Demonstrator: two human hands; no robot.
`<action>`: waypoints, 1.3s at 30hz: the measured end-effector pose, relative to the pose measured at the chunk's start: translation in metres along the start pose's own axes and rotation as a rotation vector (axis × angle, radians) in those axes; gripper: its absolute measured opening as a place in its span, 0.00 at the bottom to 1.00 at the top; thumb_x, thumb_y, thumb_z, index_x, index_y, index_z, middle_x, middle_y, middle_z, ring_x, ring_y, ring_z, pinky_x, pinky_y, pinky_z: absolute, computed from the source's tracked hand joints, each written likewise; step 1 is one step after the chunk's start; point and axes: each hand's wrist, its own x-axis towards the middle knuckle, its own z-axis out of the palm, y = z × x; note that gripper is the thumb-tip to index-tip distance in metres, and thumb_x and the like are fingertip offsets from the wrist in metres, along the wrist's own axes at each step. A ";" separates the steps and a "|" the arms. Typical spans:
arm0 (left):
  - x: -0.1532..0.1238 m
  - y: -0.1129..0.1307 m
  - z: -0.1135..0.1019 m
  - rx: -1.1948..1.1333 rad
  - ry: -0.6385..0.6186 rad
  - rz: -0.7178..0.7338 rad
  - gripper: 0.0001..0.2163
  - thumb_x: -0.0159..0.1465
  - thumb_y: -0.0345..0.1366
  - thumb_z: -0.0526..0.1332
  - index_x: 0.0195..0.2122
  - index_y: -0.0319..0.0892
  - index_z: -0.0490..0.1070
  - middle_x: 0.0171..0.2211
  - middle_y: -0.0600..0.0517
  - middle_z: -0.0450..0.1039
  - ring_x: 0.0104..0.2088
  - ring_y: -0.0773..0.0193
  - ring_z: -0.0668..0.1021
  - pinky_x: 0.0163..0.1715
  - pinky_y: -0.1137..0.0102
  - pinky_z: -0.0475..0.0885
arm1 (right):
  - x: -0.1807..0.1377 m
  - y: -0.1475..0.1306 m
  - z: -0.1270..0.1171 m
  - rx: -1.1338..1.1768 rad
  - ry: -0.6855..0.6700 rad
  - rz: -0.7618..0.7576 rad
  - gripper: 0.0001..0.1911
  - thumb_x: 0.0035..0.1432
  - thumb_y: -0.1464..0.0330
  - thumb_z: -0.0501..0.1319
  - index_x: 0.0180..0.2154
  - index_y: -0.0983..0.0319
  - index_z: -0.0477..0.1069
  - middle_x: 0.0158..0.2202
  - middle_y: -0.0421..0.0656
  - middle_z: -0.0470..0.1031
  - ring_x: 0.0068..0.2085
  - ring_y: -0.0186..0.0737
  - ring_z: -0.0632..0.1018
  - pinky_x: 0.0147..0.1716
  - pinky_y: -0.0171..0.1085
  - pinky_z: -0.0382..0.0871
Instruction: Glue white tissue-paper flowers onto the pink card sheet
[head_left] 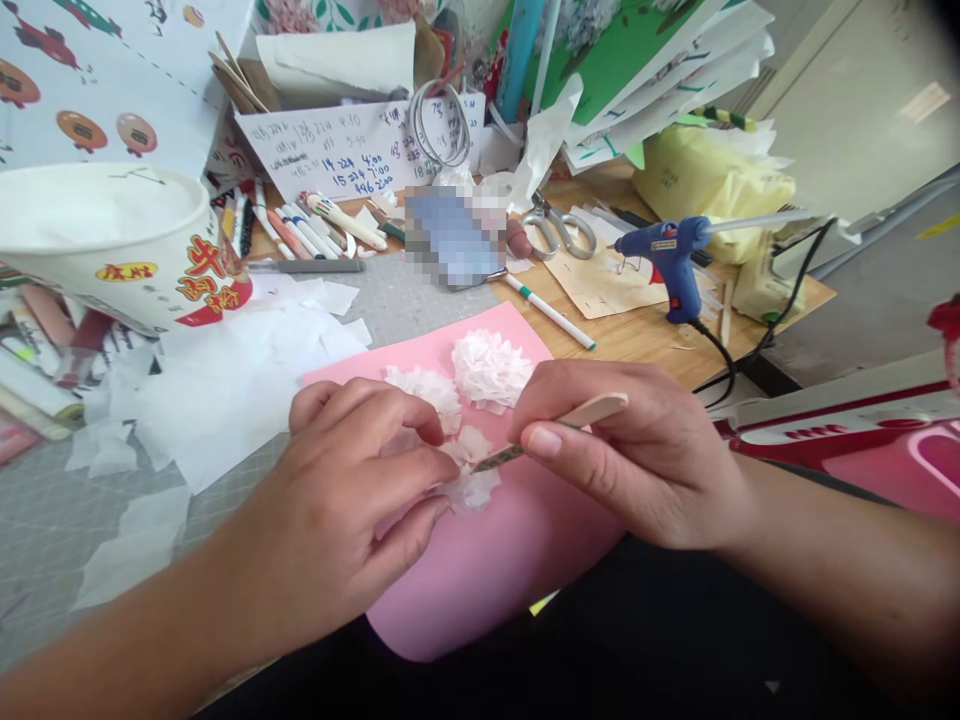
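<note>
My right hand point(630, 450) grips a wooden craft stick point(596, 410) between thumb and bent fingers, its far end pointing down and left. That end touches or nearly touches a small crumpled piece of white tissue paper point(476, 490). My left hand point(367, 480) has its fingertips closed on the edge of this piece, partly hiding it. Underneath lies a pink sheet of paper point(487, 590), its near edge curling down. Two fluffy white tissue paper clusters, a full one point(491, 368) and one partly behind my left fingers point(427, 393), sit on the pink sheet.
White tissue sheets point(247, 370) lie on a grey cutting mat point(45, 560) at left, beside a paper tub point(105, 250). Markers, a capped pen point(547, 312), scissors point(559, 232) and a blurred-out blue item point(457, 240) lie behind. A corded blue glue gun point(671, 260) stands right.
</note>
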 end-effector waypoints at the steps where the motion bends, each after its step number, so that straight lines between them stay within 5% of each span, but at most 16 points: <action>1: 0.000 -0.001 0.001 0.006 0.002 -0.001 0.09 0.70 0.34 0.59 0.44 0.55 0.77 0.43 0.51 0.77 0.46 0.51 0.77 0.47 0.54 0.63 | 0.000 0.001 0.000 0.022 -0.011 -0.008 0.13 0.69 0.74 0.64 0.31 0.59 0.68 0.30 0.37 0.77 0.27 0.26 0.74 0.25 0.28 0.66; 12: -0.002 0.004 -0.003 0.025 -0.071 0.009 0.10 0.72 0.36 0.60 0.52 0.55 0.74 0.47 0.50 0.74 0.49 0.52 0.74 0.49 0.53 0.61 | -0.001 0.000 -0.006 0.012 -0.076 -0.073 0.06 0.69 0.76 0.63 0.35 0.65 0.73 0.29 0.43 0.78 0.31 0.30 0.76 0.33 0.29 0.72; 19: -0.001 0.007 -0.004 -0.042 -0.074 -0.038 0.12 0.71 0.32 0.59 0.48 0.59 0.77 0.46 0.53 0.75 0.49 0.53 0.74 0.49 0.54 0.59 | -0.003 -0.002 -0.009 0.067 0.092 -0.026 0.11 0.71 0.74 0.62 0.33 0.60 0.70 0.33 0.40 0.78 0.32 0.31 0.78 0.33 0.33 0.74; 24: 0.000 0.007 -0.005 -0.035 -0.072 -0.010 0.13 0.71 0.30 0.59 0.48 0.57 0.77 0.46 0.53 0.76 0.49 0.54 0.74 0.48 0.54 0.58 | 0.001 0.003 -0.005 -0.016 -0.028 -0.006 0.12 0.72 0.73 0.61 0.32 0.61 0.70 0.32 0.39 0.78 0.32 0.28 0.78 0.32 0.28 0.72; 31: -0.003 0.005 -0.007 0.010 -0.094 0.044 0.12 0.71 0.30 0.60 0.49 0.54 0.77 0.48 0.52 0.78 0.51 0.52 0.74 0.49 0.54 0.60 | 0.001 0.004 -0.005 -0.082 0.020 0.075 0.16 0.76 0.65 0.59 0.31 0.59 0.68 0.31 0.38 0.78 0.30 0.29 0.76 0.32 0.30 0.72; 39: 0.000 0.009 -0.008 -0.022 -0.097 0.063 0.14 0.70 0.28 0.60 0.51 0.54 0.76 0.49 0.54 0.81 0.52 0.53 0.75 0.50 0.54 0.62 | 0.003 0.003 -0.002 0.018 0.008 0.064 0.16 0.75 0.69 0.61 0.30 0.59 0.67 0.34 0.39 0.80 0.33 0.27 0.80 0.33 0.27 0.73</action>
